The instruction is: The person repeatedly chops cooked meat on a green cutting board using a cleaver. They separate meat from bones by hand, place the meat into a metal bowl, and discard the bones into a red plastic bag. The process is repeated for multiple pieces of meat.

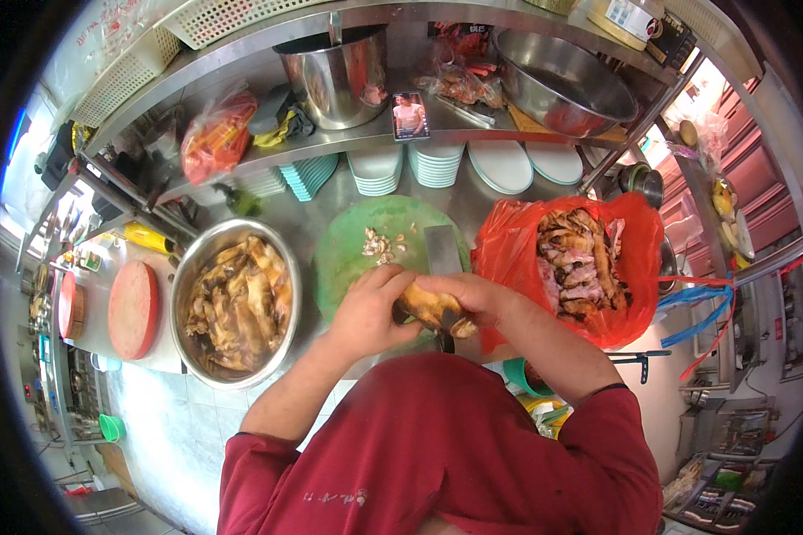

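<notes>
Between my two hands, over the near edge of a round green cutting board [341, 247], is a browned pig's trotter [435, 307]. My left hand [375, 311] grips its left end, and my right hand [465, 294] holds its upper right side. A cleaver [443, 249] lies on the right part of the board, its handle partly hidden by the trotter and my right hand. Small pale bone or meat scraps [378, 245] lie on the board. Left of it, a steel bowl [294, 301] holds several browned trotters; at the right, split trotters [579, 267] fill a red plastic bag [508, 234].
Stacked dishes [435, 164] line the back of the steel counter. Above them, a shelf [348, 139] bears a steel pot [334, 80], a phone [411, 117] and a wide steel basin [565, 83]. A round red-edged board [134, 309] lies at the left.
</notes>
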`<state>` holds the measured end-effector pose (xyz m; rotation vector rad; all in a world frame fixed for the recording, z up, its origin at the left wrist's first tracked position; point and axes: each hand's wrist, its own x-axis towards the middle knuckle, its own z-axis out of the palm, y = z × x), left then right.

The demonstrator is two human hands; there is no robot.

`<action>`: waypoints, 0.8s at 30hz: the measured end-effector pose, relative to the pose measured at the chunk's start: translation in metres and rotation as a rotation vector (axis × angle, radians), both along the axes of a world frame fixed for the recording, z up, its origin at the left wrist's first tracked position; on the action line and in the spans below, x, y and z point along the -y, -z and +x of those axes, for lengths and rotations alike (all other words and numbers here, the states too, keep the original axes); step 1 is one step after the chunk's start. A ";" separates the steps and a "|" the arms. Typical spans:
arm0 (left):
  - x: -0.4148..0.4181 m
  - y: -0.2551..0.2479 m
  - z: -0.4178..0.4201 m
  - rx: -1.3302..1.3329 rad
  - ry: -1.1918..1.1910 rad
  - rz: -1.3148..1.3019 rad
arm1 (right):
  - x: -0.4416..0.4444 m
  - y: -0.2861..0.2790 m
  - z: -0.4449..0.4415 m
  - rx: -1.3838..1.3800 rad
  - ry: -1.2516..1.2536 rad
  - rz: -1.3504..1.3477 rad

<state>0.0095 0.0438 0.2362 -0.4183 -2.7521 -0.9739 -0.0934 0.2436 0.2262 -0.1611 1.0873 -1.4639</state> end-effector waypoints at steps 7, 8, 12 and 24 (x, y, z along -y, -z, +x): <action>-0.007 0.002 -0.003 -0.111 0.025 -0.116 | -0.007 0.005 -0.003 -0.038 0.049 0.107; -0.007 0.003 -0.004 -0.098 0.042 -0.154 | -0.009 0.007 -0.003 -0.046 0.044 0.121; -0.002 0.020 -0.006 0.041 0.004 -0.123 | -0.018 0.015 -0.007 -0.070 0.058 0.171; 0.005 0.018 -0.011 0.063 -0.201 -0.061 | -0.015 -0.013 0.028 -0.943 0.237 0.258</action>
